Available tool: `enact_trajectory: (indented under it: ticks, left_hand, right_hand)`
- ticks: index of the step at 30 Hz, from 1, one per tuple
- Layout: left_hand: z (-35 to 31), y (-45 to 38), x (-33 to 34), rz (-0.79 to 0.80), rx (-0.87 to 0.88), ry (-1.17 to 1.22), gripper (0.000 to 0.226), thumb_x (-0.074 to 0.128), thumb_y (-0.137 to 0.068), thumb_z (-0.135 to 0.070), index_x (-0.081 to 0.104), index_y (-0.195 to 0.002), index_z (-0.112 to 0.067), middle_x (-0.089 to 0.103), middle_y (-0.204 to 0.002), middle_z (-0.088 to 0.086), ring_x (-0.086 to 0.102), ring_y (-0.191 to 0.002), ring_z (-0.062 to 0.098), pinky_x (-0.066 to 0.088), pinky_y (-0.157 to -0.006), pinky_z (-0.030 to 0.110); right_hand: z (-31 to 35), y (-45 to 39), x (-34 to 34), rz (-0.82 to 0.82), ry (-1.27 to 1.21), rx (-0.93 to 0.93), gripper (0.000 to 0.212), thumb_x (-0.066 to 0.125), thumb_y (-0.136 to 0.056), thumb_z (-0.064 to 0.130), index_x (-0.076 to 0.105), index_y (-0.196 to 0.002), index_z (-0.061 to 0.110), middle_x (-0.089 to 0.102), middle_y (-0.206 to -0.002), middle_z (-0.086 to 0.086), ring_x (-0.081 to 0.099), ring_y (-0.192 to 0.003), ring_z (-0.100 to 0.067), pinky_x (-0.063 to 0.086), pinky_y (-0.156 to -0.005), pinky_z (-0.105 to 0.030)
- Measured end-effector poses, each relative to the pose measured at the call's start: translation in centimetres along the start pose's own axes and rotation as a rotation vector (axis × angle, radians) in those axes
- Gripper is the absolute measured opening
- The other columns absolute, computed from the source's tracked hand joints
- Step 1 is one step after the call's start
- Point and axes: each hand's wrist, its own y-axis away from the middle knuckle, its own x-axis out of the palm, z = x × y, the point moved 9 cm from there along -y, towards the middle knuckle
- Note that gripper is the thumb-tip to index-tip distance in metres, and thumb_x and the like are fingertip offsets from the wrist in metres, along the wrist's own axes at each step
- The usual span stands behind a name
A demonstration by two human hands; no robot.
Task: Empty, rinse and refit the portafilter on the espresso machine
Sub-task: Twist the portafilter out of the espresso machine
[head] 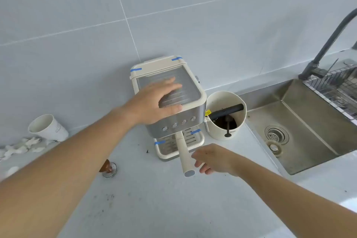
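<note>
A cream and steel espresso machine (195,110) stands on the grey counter against the tiled wall. My left hand (154,103) rests flat on its top, fingers spread. The portafilter sits in the machine; its long cream handle (184,153) sticks out toward me over the drip tray (199,140). My right hand (213,157) is just right of the handle's end, fingers loosely curled and touching or almost touching it, not closed around it. The portafilter's basket is hidden under the machine's front.
A cream knock box (234,131) with a dark bar and coffee grounds stands right of the machine. Further right lie a steel sink (309,121), a grey tap (328,40) and a wire rack (336,87). A paper cup (48,127) and a tamper (108,167) are on the left.
</note>
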Motion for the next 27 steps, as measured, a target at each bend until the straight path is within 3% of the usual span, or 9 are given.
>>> enact_trajectory:
  ticks: [5, 12, 19, 27]
  left_hand:
    - [-0.4, -0.9, 1.5, 0.047, 0.051, -0.156, 0.071, 0.046, -0.084, -0.067, 0.028, -0.148, -0.04, 0.018, -0.162, -0.01, 0.009, -0.148, 0.003, 0.001, -0.118, 0.032]
    - [0.2, -0.9, 1.8, 0.036, 0.045, -0.183, 0.071, 0.045, -0.082, -0.069, 0.029, -0.146, -0.044, 0.017, -0.162, -0.016, 0.007, -0.148, 0.0, 0.003, -0.121, 0.035]
    - [0.3, -0.9, 1.6, 0.005, 0.025, -0.148, 0.071, 0.048, -0.079, -0.07, 0.034, -0.144, -0.045, 0.022, -0.16, -0.017, 0.012, -0.147, -0.001, 0.005, -0.121, 0.035]
    - [0.1, -0.8, 1.7, -0.018, 0.004, -0.17, 0.072, 0.046, -0.078, -0.072, 0.033, -0.144, -0.045, 0.023, -0.16, -0.017, 0.015, -0.147, 0.001, 0.007, -0.121, 0.036]
  right_hand:
    - [-0.1, -1.4, 2.5, -0.037, -0.189, -0.025, 0.026, 0.061, -0.09, 0.04, 0.068, -0.106, 0.021, 0.068, -0.101, -0.007, 0.066, -0.08, -0.018, 0.061, -0.082, -0.035]
    - [0.6, -2.9, 5.0, -0.01, -0.58, -0.017, 0.013, 0.065, -0.091, 0.014, 0.057, -0.1, 0.009, 0.064, -0.08, -0.011, 0.063, -0.062, -0.024, 0.06, -0.066, -0.037]
    - [-0.4, -3.8, 6.2, 0.058, -0.733, 0.074, 0.02, 0.065, -0.083, 0.003, 0.048, -0.078, 0.014, 0.05, -0.063, -0.004, 0.046, -0.049, -0.019, 0.04, -0.048, -0.025]
    - [-0.6, -4.4, 6.7, 0.077, -0.79, 0.082, 0.029, 0.06, -0.079, -0.003, 0.04, -0.072, 0.017, 0.043, -0.059, -0.003, 0.039, -0.045, -0.019, 0.028, -0.044, -0.023]
